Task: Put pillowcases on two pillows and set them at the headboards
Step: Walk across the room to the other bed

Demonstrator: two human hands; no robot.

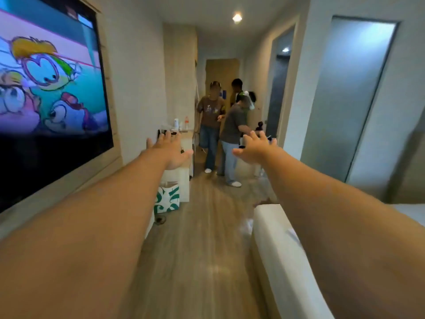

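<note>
Both bare arms reach straight forward at chest height, the left hand (pixel 170 149) and the right hand (pixel 255 147) spread open with fingers splayed and palms turned inward toward each other, neither holding anything. No pillow or pillowcase appears in the view; their whereabouts cannot be told. Below the right forearm lies the white edge of a bed (pixel 276 249), running toward the camera. To the left of the left arm, a wall-mounted television (pixel 50 88) shows a bright cartoon. Below the left hand, a white and green paper bag (pixel 167 199) stands on the wood floor (pixel 197 249) against a pale cabinet (pixel 184 178). Beyond both hands, three people (pixel 226 127) stand grouped in the narrow hallway. To the right of the right hand stands a frosted glass door (pixel 349 95).
</note>
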